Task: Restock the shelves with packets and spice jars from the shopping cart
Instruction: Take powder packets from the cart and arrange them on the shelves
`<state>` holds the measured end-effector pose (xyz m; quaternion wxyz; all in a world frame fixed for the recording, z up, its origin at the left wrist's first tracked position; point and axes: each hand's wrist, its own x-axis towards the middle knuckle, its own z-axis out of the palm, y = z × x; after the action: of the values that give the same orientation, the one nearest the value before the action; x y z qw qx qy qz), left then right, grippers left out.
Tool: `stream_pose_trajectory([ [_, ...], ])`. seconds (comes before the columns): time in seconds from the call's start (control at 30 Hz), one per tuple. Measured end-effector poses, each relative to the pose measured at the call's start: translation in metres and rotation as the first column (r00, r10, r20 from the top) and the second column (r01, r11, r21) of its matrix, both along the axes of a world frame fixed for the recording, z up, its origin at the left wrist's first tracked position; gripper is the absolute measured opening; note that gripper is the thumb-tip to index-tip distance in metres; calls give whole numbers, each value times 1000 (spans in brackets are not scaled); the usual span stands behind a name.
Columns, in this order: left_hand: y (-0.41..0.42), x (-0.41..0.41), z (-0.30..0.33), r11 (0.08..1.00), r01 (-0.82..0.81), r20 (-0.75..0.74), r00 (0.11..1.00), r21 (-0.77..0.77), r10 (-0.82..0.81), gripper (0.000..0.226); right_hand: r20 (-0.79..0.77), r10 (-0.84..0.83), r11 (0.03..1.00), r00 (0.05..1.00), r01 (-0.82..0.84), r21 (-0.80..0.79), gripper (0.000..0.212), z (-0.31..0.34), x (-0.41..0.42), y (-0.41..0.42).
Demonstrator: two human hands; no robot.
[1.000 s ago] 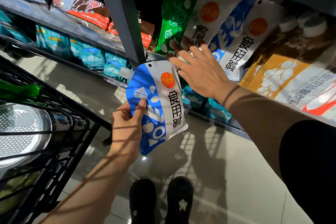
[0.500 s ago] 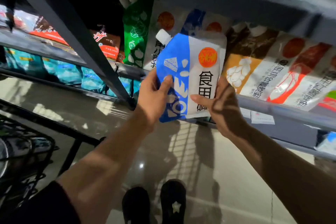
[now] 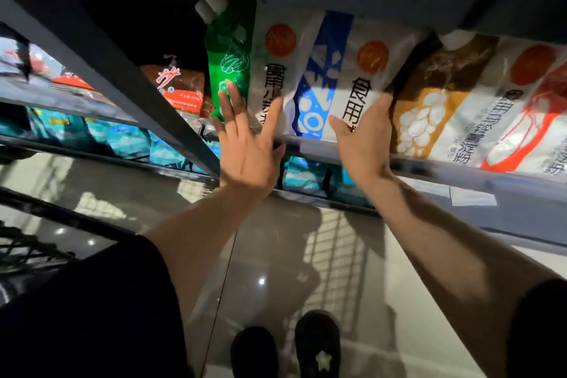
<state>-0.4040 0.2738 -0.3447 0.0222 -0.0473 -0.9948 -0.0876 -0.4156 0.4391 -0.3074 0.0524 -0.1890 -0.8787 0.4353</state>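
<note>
1. Head view looks down and forward at a grey shelf that crosses the middle of the frame, with two bare arms reaching up to it.
2. The blue and white packet stands on this shelf in the upper centre of the frame, leaning a little, between a green and white packet on its left and a brown and yellow packet on its right.
3. The right hand is at the lower right corner of the blue and white packet. Its fingers go behind the right edge of the packet and its thumb lies on the front, so it grips the packet.
4. The left hand is spread, with straight fingers. The fingertips lie over the bottom of the green and white packet; I cannot tell if they really press it.
5. At the far right of the frame a red and white packet stands in the same row.
6. Teal packets fill the lower shelf at the middle left.
7. At the bottom centre, two black shoes stand on a shiny floor.
8. A black wire cart shows at the left edge.
</note>
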Motion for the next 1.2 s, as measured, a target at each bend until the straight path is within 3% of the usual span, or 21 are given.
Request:
stream_pose_trajectory([
  [0.07, -6, 1, -7, 999, 39, -65, 997, 16, -38, 81, -70, -2, 997, 998, 7, 77, 90, -5, 23, -5],
  [0.13, -12, 7, -11, 998, 67, -84, 994, 15, -66, 87, -203, 99, 933, 974, -20, 359, 82, -13, 46, -3],
  [0.17, -13, 10, -14, 997, 79, -79, 994, 4, -79, 93, -192, 226, 841, 955, -91, 533, 74, -19, 53, -1],
  [0.23, -16, 17, -18, 995, 100, -54, 993, -28, -102, 101, 36, 465, 597, 885, -344, 725, 61, -32, 56, 0],
  [0.3, -17, 19, -22, 993, 107, -77, 991, -55, -111, 100, 211, 513, 471, 832, -478, 741, 57, -40, 44, 2],
  [0.4, -18, 19, -27, 984, 107, -69, 991, -139, -118, 104, 304, 489, 437, 817, -532, 725, 57, -39, 22, 14],
  [0.5, -12, 18, -22, 989, 70, -28, 997, -129, -74, 104, 361, 508, 365, 782, -575, 733, 57, -34, 16, 25],
  [0.67, -2, 31, 34, 996, 37, 345, 939, -81, -7, 88, 493, 424, 487, 760, -650, 583, 60, 1, 37, 2],
  [0.77, 4, 73, 96, 985, -29, 257, 966, 171, -17, 83, 368, 553, 559, 747, -661, 501, 60, 65, 75, -18],
  [0.87, 9, 123, 180, 875, -169, 240, 969, 453, 63, 77, 198, 638, 632, 745, -653, 417, 69, 146, 119, -34],
  [0.97, 0, 168, 258, 850, -171, 45, 984, 499, 171, 70, 101, 702, 653, 705, -694, 302, 77, 225, 145, -57],
  [1.07, -27, 209, 320, 815, -231, -74, 946, 531, 316, 62, -59, 750, 650, 659, -717, 253, 65, 292, 160, -96],
  [1.2, -81, 256, 378, 804, -350, -169, 863, 480, 476, 72, -164, 863, 505, 478, -831, 233, 61, 354, 177, -161],
])
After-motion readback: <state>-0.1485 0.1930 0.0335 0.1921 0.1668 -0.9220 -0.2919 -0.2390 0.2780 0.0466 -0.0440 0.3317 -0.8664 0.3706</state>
